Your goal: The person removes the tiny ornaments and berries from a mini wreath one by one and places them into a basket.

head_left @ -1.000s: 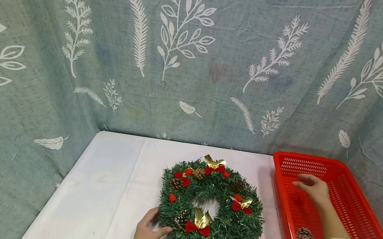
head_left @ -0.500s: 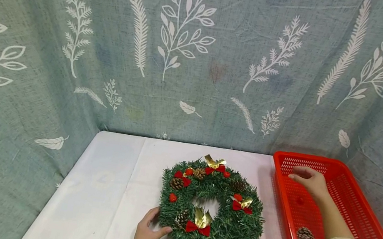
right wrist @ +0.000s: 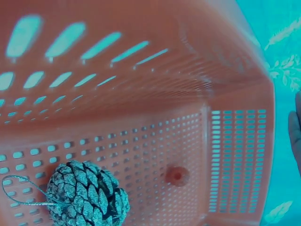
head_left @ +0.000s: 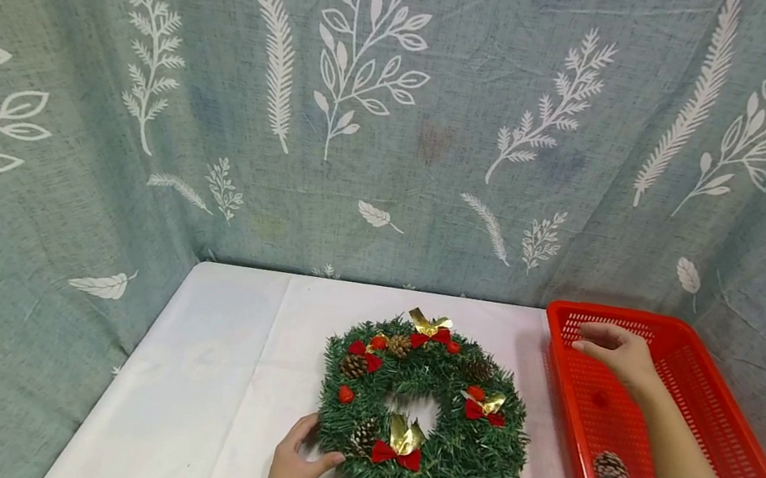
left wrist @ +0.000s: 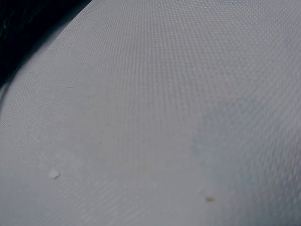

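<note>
A green Christmas wreath (head_left: 458, 471) with red bows, gold leaves, pine cones and red berries lies on the table. My left hand (head_left: 293, 465) holds its lower left edge, with the thumb overlapping the greenery. Over the far part of a red plastic basket (head_left: 566, 439), my right hand (head_left: 622, 355) hangs with bent fingers, thumb and fingertips apart, and nothing shows between them. A pine cone (right wrist: 87, 195) with a string loop lies in the basket near the wrist. Farther along the basket floor is a small red berry (right wrist: 178, 176). Part of the right hand shows at the right wrist view's edge.
The table (head_left: 207, 379) wears a white cloth. A grey-green curtain (head_left: 405, 107) with white leaf prints hangs behind it and along both sides. The basket's raised, perforated walls stand at the table's right end.
My right hand has moved up and slightly left over the basket, toward its far end. The left hand and the wreath have stayed in place.
</note>
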The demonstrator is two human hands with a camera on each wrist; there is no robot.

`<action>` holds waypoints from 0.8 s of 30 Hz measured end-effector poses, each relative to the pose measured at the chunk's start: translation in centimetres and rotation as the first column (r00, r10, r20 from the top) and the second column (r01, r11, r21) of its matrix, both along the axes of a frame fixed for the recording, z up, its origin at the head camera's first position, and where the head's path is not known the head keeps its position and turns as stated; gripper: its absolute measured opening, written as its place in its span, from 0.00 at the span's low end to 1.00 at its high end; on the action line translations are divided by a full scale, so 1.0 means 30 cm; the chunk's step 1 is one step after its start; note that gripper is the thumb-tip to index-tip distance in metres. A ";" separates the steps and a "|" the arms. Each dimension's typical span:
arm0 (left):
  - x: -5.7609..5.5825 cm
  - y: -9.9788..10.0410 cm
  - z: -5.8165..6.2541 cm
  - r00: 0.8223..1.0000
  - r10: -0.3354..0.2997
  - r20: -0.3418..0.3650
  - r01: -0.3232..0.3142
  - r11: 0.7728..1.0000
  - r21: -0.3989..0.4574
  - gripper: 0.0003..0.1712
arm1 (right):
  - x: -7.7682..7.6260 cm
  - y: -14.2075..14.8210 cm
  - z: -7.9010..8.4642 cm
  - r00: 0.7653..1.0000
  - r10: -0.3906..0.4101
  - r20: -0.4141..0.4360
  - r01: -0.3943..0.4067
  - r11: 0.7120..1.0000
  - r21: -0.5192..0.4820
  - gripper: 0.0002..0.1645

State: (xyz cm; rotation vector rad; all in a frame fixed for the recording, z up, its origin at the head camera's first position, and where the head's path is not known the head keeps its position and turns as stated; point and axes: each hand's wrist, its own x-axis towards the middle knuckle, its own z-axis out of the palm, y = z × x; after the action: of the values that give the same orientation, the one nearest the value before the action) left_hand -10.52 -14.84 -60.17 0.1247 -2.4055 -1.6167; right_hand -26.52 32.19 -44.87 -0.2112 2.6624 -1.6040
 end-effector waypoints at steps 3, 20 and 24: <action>0.001 0.001 -0.001 1.000 0.002 0.015 -0.003 1.000 0.010 0.38 | -0.001 -0.001 0.002 1.000 0.013 -0.007 -0.014 1.000 -0.015 0.31; 0.036 0.025 0.117 1.000 0.011 -0.028 -0.012 0.999 -0.032 0.35 | 0.047 -0.041 0.077 0.997 0.061 -0.052 -0.065 0.995 -0.080 0.28; 0.036 0.025 0.121 0.999 0.019 -0.028 -0.020 0.999 -0.031 0.36 | 0.059 -0.048 0.086 0.994 0.078 -0.077 -0.084 0.993 -0.087 0.26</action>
State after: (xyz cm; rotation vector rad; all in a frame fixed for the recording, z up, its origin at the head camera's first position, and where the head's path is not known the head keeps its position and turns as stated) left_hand -9.45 -14.08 -56.53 0.1188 -2.3999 -1.5617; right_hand -24.76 30.75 -42.29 -0.3830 2.5985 -1.7257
